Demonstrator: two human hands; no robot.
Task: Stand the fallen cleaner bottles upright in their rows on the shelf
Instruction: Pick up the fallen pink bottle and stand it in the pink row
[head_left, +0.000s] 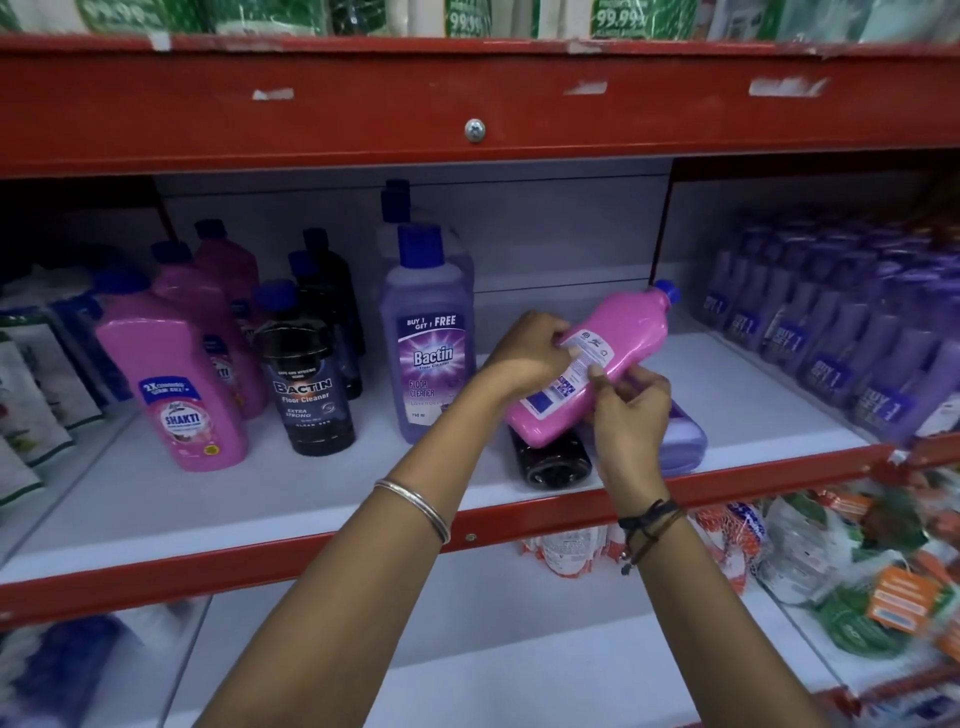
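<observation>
Pink bottle (605, 364) tilted, grasped by left hand (524, 356) and right hand (631, 415) | black bottle (553, 460), purple bottle (685, 441) still lying | three rows already upright

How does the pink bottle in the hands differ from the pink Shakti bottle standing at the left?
The held pink bottle is tilted, cap up to the right; the Shakti bottle stands upright. The held one shows its back label, the Shakti bottle its front. Both hands, left and right, grip the held bottle; nothing touches the Shakti bottle. Both are pink with blue caps.
</observation>
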